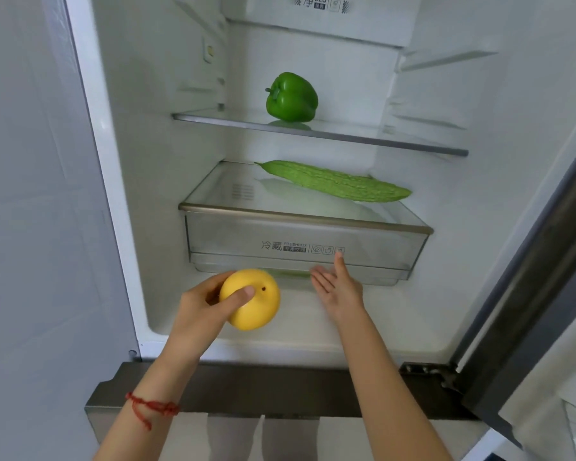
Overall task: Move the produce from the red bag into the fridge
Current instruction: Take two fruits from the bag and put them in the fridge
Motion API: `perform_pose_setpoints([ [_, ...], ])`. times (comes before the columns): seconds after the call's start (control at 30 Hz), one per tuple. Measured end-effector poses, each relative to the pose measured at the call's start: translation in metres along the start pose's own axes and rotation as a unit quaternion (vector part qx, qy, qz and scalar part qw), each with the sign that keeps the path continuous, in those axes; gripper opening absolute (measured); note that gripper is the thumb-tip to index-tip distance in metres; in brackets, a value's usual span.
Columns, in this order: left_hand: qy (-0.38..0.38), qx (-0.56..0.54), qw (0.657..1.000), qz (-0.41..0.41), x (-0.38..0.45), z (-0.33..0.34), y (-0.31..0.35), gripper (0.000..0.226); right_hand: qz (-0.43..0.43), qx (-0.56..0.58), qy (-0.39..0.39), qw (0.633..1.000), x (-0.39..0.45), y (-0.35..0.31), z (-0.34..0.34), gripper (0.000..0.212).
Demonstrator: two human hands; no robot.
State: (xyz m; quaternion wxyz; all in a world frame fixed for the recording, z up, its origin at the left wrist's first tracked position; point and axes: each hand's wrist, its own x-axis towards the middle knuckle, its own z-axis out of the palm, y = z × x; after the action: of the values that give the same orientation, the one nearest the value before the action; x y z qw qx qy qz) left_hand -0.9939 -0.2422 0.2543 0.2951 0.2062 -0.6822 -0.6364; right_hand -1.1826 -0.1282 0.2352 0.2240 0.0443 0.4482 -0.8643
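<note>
Fridge: white interior, door swung open at the right; fills most of the head view.

Crisper drawer: clear plastic, metal-trimmed front edge, printed label on its face; sits low in the compartment above the fridge floor.

Glass shelf: upper level, metal front edge.

Bitter gourd: long, bumpy, pale green; lies on its side on the clear cover over the crisper drawer, running from back left to front right.

Green bell pepper: glossy, stem pointing left; rests on the glass shelf, near the middle.

Left hand: grip closed around the yellow fruit, thumb across its front, fingers behind.

Right hand: grip spread, palm turned inward, fingers straight; the fingertips reach the lower front of the crisper drawer, though whether they touch it cannot be told from this angle.

Yellow fruit: round, smooth, small dark dimple facing the camera; held in the left hand just inside the fridge opening, above the fridge floor and below the crisper drawer's front, touching neither.

Red string bracelet: tied on the left wrist.
</note>
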Motion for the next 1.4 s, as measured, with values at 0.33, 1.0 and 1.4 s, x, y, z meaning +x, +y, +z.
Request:
perform_pose_setpoints([
  [0.33, -0.005, 0.000, 1.000, -0.005, -0.012, -0.008, 0.003, 0.026, -0.041, -0.029, 0.044, 0.998, -0.005, 0.011, 0.000, 0.046],
  [1.0, -0.048, -0.004, 0.999, -0.004, -0.070, -0.029, 0.016, 0.037, -0.090, -0.048, 0.068, 0.992, -0.112, 0.032, -0.030, 0.034],
  [1.4, -0.060, 0.000, 0.997, 0.051, -0.085, -0.028, 0.066, 0.033, -0.065, -0.038, 0.053, 0.996, -0.140, 0.029, -0.038, 0.031],
])
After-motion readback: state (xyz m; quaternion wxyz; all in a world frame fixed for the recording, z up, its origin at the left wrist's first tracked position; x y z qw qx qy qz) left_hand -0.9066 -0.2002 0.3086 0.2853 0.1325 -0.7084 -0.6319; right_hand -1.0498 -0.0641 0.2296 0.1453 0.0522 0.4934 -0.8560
